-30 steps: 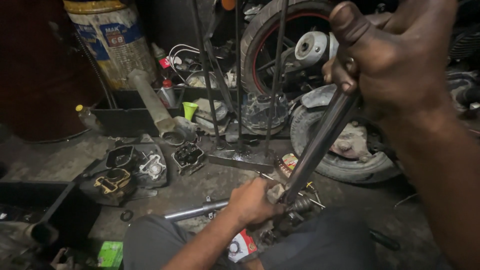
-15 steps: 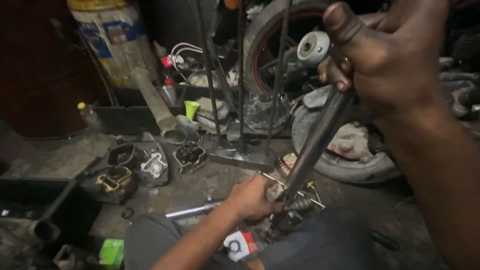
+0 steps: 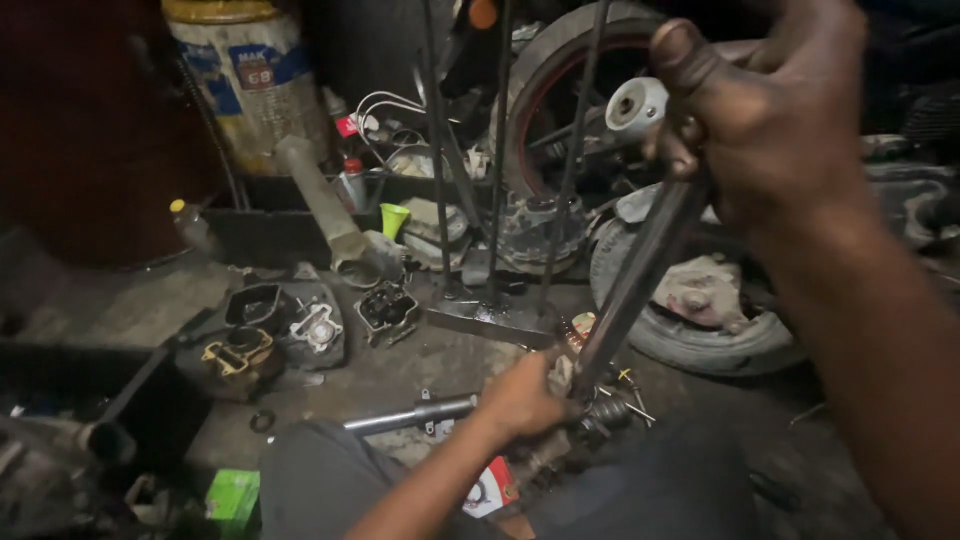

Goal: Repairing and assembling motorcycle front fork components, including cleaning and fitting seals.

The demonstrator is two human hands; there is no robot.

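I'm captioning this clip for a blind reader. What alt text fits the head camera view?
A person's right hand grips the top of a long metal rod angled down to a small part that the left hand steadies near the lap. Engine parts, a green funnel and a tyre lie on the grimy workshop floor.

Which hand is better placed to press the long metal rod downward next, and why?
Probably the right hand: its grip is closed around the top of the long metal rod, above its length. The left hand sits low at the rod's base, steadying the part there.
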